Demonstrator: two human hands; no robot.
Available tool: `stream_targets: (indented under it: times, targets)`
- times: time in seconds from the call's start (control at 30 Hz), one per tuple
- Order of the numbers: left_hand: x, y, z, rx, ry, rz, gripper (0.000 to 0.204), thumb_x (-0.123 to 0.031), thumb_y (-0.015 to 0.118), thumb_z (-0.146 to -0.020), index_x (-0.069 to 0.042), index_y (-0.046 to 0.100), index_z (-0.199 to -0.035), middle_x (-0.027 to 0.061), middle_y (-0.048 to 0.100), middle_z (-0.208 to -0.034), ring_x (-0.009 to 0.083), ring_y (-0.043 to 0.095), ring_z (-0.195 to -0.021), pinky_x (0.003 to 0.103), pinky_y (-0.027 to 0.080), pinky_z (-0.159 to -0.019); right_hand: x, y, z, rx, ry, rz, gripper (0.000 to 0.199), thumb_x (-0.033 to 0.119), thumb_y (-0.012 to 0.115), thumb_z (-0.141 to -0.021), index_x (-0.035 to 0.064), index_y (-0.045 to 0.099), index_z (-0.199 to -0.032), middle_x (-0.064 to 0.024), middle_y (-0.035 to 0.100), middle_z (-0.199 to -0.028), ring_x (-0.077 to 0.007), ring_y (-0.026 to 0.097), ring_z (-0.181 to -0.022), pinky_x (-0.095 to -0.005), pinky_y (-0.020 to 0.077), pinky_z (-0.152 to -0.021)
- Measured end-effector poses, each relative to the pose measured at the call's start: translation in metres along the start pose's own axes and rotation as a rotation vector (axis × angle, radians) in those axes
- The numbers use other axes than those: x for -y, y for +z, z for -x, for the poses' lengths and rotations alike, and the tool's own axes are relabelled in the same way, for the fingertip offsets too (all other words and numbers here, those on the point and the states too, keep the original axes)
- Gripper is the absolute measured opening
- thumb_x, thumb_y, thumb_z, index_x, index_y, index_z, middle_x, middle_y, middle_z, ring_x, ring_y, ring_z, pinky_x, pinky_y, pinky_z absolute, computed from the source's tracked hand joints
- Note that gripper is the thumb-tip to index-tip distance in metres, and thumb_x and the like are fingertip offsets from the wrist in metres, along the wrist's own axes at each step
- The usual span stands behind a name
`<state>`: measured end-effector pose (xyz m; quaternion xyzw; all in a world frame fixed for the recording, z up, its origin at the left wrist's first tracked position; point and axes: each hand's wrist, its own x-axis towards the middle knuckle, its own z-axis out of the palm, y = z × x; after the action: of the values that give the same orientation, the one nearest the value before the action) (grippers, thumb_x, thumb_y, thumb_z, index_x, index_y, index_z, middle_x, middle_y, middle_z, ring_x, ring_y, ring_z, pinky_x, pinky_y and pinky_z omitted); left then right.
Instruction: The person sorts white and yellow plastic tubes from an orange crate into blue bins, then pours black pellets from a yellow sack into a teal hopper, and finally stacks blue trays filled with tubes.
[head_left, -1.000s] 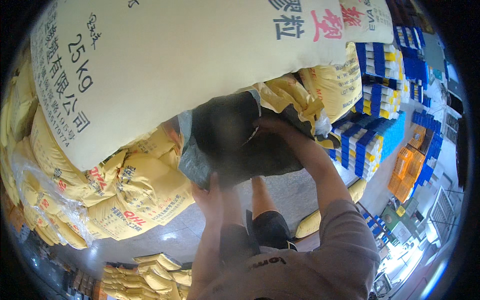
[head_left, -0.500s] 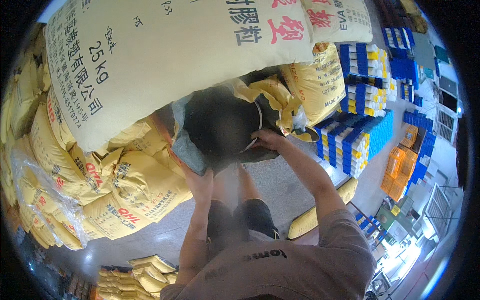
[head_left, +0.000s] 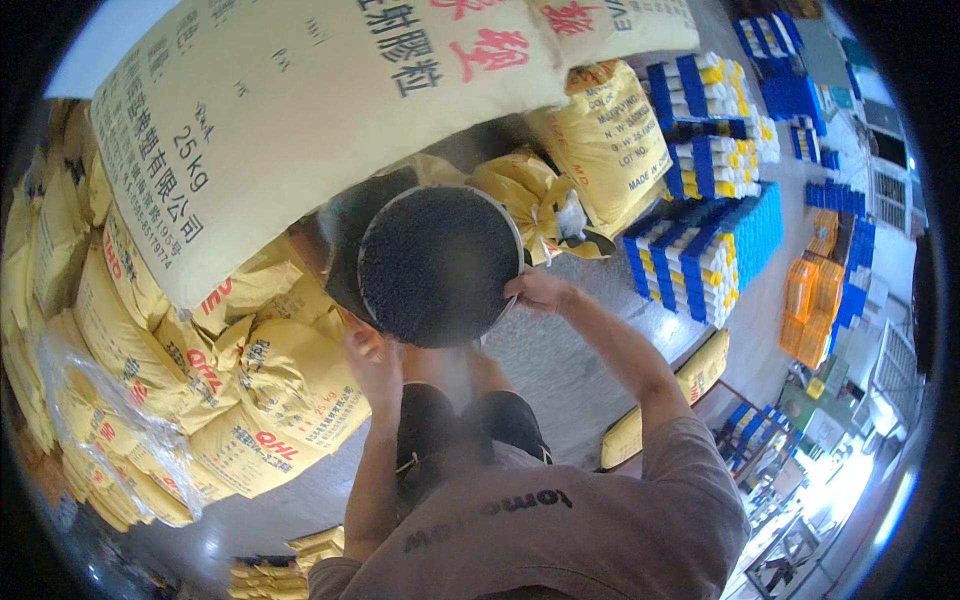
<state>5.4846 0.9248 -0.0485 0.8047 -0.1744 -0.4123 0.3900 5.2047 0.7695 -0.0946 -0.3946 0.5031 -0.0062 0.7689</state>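
Observation:
My right hand (head_left: pixel 540 290) is closed on the right rim of a round bucket (head_left: pixel 521 240) with a pale rim. Black granules (head_left: pixel 440 265) fill it nearly to the top. The bucket is tilted toward me above an open sack with a dark liner (head_left: pixel 345 275), which shows along its left side. My left hand (head_left: pixel 374 358) is at the bucket's lower left, beside the sack's edge; its fingers are blurred, and I cannot tell whether they grip anything. A large cream sack (head_left: pixel 330 130) lies just beyond the bucket.
Yellow sacks (head_left: pixel 270 420) are piled at my left, partly under clear plastic wrap (head_left: pixel 110 420). An opened yellow sack (head_left: pixel 530 190) and a full one (head_left: pixel 610 150) stand beyond the bucket to the right. Farther right are blue-and-white stacks (head_left: pixel 690 265) and orange crates (head_left: pixel 810 310).
The bucket has come up out of the open sack, full of black granules, in my right hand. My left hand has shifted slightly left from the liner's edge. The view has turned a little.

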Motion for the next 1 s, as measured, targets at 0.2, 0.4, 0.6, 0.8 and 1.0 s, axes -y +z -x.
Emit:
stream_targets:
  times: [0.2,0.4,0.6,0.8,1.0]
  targets:
    - [-0.067,-0.009,0.005,0.106,0.433,0.214,0.047,-0.029,0.043,-0.102,0.004,0.047,-0.135,0.0174,0.052,-0.134,0.027,0.05,-0.124,0.04,0.037,-0.109,-0.047,0.004,0.071,0.091,-0.468,0.688,0.017,0.011,0.062,-0.085,-0.0004,0.067,-0.097,-0.0097,0.068,-0.089,-0.0226,0.065,-0.084,-0.0399,0.0496,-0.073]
    - [-0.066,0.04,0.065,0.595,0.16,0.533,0.07,-0.052,0.033,-0.102,0.003,0.039,-0.146,0.017,0.042,-0.148,0.0306,0.042,-0.135,0.042,0.031,-0.114,-0.125,0.03,0.168,-0.081,-0.679,0.242,0.024,0.007,0.06,-0.082,-0.0016,0.065,-0.103,-0.0107,0.067,-0.096,-0.0216,0.064,-0.086,-0.035,0.0534,-0.074]
    - [-0.022,0.121,0.195,0.865,0.321,0.394,0.064,-0.048,0.032,-0.104,0.0,0.041,-0.145,0.0151,0.045,-0.146,0.0291,0.043,-0.134,0.042,0.031,-0.114,-0.231,0.038,0.307,-0.264,-0.374,-0.529,0.04,0.003,0.053,-0.082,-0.0049,0.056,-0.12,-0.0169,0.064,-0.107,-0.0271,0.065,-0.101,-0.0408,0.0595,-0.078]
    - [0.045,0.234,0.361,1.149,0.134,0.277,0.061,-0.047,0.034,-0.104,0.0,0.044,-0.143,0.0132,0.048,-0.143,0.0291,0.047,-0.129,0.042,0.035,-0.111,-0.386,0.023,0.455,-0.507,-0.242,-0.692,0.043,0.005,0.056,-0.087,-0.0032,0.055,-0.129,-0.0108,0.063,-0.115,-0.0202,0.06,-0.097,-0.0343,0.0517,-0.08]
    - [0.091,0.38,0.544,1.578,-0.076,0.182,0.057,-0.042,0.038,-0.104,-0.001,0.043,-0.144,0.013,0.049,-0.143,0.0285,0.048,-0.13,0.042,0.038,-0.11,-0.521,-0.003,0.596,-0.776,-0.237,-1.068,0.028,0.003,0.054,-0.085,-0.0051,0.062,-0.111,-0.0083,0.064,-0.1,-0.0165,0.061,-0.081,-0.0292,0.0524,-0.069]
